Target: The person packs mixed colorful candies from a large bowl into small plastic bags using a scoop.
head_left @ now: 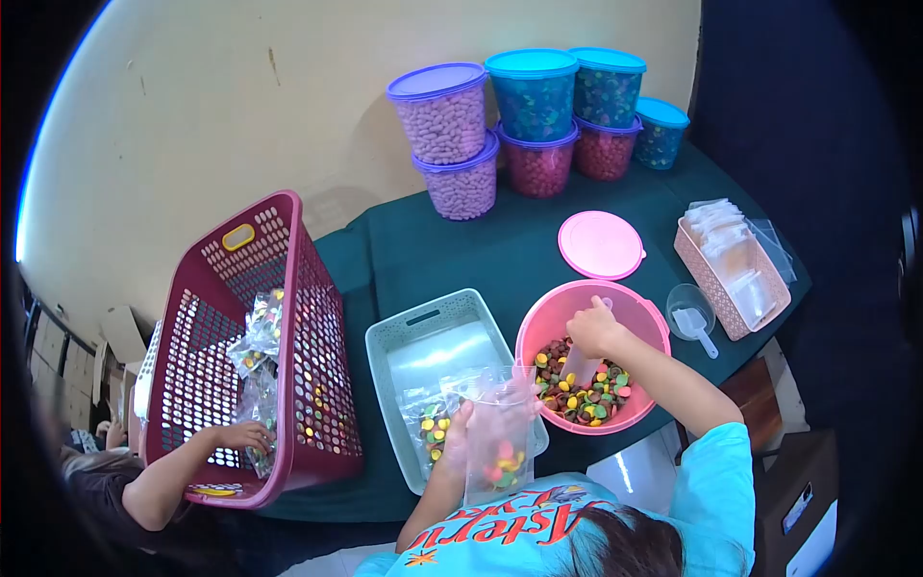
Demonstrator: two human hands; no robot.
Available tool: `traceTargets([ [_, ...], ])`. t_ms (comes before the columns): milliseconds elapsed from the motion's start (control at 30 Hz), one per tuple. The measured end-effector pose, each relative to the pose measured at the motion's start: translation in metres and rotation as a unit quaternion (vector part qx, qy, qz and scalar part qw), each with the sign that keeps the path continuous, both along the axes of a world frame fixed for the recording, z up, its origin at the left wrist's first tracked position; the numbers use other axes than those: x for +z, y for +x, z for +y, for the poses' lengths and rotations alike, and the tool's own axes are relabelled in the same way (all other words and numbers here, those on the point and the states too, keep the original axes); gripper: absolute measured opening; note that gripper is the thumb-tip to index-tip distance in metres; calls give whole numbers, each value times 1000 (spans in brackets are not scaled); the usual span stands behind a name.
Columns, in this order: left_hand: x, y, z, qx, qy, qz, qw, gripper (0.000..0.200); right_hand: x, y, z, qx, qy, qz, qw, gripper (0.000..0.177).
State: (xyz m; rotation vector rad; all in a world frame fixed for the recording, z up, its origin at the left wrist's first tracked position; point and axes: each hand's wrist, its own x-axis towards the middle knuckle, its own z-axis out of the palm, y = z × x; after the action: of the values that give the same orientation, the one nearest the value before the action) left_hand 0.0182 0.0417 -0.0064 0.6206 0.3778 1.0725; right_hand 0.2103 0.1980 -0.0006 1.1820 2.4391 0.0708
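My left hand point(456, 444) holds a clear plastic bag point(500, 442) with some colourful candies at its bottom, above the front right part of a pale green tray point(380, 385). My right hand point(594, 329) is closed on the handle of a translucent scoop point(580, 365), whose end is among the candies in a pink tub point(654, 332). The candies point(586, 396) are yellow, green, brown and pink. Filled clear bags point(431, 428) lie in the tray.
Another person's hand point(245, 438) reaches into a maroon basket point(288, 317) holding filled bags. Lidded tubs point(534, 96) are stacked behind. A pink lid point(601, 245), a bowl with a white scoop point(690, 317) and a pink basket of empty bags point(733, 308) are at right.
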Motion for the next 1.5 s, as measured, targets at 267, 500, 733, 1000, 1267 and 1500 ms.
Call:
traceTargets([
  [267,-1,-2,-2,-3,-39,-26,999,84,-7,1,10,-21,-118,-23,992,25],
  [500,-2,2,-6,18,-54,-45,997,86,-2,-2,0,-48,-32,34,998,19],
  [733,-6,5,-9,36,-50,-46,997,86,-2,-3,2,-25,-117,3,993,17],
  [1000,-4,2,-5,35,-56,-47,997,86,-7,-1,6,-25,-152,14,988,20],
  [1267,-9,-2,-3,14,-42,-43,998,87,-17,-3,5,-43,-287,26,957,24],
  [1500,-7,2,-5,37,-39,-36,998,82,-9,5,13,-39,-296,126,946,22],
])
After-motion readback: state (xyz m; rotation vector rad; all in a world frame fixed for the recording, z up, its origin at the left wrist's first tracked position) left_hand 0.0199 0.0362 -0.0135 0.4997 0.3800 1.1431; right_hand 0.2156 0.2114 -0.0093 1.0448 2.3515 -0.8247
